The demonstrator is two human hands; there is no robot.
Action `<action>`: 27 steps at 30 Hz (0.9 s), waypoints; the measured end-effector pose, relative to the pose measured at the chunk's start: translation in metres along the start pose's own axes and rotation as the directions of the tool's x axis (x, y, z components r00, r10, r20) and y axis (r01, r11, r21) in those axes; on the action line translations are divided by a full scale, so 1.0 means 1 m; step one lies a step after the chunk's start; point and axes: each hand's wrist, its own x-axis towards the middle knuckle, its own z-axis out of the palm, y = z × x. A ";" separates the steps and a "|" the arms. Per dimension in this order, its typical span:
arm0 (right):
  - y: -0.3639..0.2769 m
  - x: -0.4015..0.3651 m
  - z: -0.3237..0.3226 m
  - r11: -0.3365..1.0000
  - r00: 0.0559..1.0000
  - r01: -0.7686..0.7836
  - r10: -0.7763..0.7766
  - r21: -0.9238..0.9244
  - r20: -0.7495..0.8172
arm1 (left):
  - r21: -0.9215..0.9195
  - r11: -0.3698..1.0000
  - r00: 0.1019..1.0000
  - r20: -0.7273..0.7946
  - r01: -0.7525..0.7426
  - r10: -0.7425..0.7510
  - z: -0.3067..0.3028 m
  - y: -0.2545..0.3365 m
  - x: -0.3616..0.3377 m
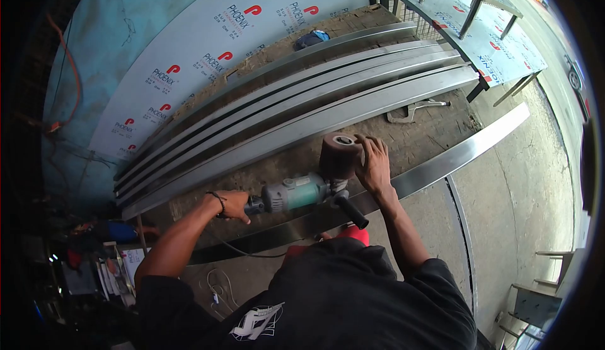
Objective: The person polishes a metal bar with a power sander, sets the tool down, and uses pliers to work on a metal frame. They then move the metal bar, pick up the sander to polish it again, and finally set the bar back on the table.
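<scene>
A green and grey power sander (pixel 296 193) lies on the wooden bench, its black side handle (pixel 351 213) jutting toward my body. My left hand (pixel 233 205) is wrapped round its dark rear grip (pixel 254 205). At the other end stands a brown abrasive drum (pixel 333 157) with its round face tipped upward. My right hand (pixel 374 166) grips the drum's right side, fingers curved at its upper edge and the thumb side hidden. A shiny metal bar (pixel 463 150) runs along the bench's near edge, passing beneath the sander and my right forearm.
Several long metal bars (pixel 315 113) lie across the wooden bench (pixel 435 132). A C-shaped clamp (pixel 411 111) rests near the right end, and a dark blue cloth-like bundle (pixel 312 39) at the back. A power cord (pixel 242 251) hangs by the near edge. Metal tables (pixel 488 41) stand at upper right.
</scene>
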 end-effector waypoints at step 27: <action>0.018 -0.008 0.006 1.000 0.999 -0.020 0.019 0.019 0.038 | 0.030 0.999 0.999 0.048 0.024 -0.025 -0.003 0.002 0.001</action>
